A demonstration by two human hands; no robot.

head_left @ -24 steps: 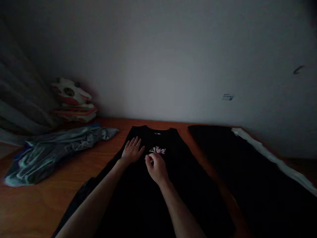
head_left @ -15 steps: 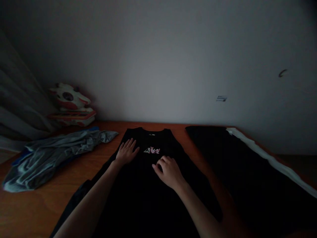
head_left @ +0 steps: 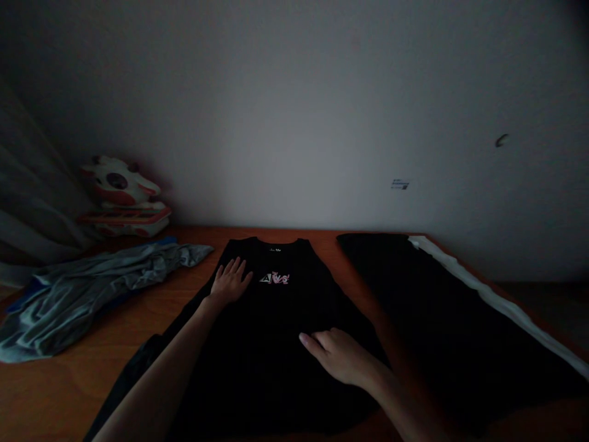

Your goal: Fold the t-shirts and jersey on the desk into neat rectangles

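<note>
A black shirt (head_left: 276, 319) lies spread flat, its collar toward the wall and a white and pink print (head_left: 275, 278) on its chest. My left hand (head_left: 230, 280) rests palm down on the upper left chest, fingers spread. Lower on the right side of the shirt is my right hand (head_left: 338, 355), thumb stretched out and fingers curled under. Whether it pinches any cloth is hidden.
A crumpled grey garment (head_left: 105, 276) with blue beneath lies at left. A toy keyboard with a cow figure (head_left: 124, 190) stands by the curtain. At right lies a black garment (head_left: 437, 319) with a white edge. The wooden surface (head_left: 133, 344) ends at the wall.
My right hand has moved from just below the print down and to the right, its fingers more curled. My left hand stays on the chest. The view has shifted slightly right.
</note>
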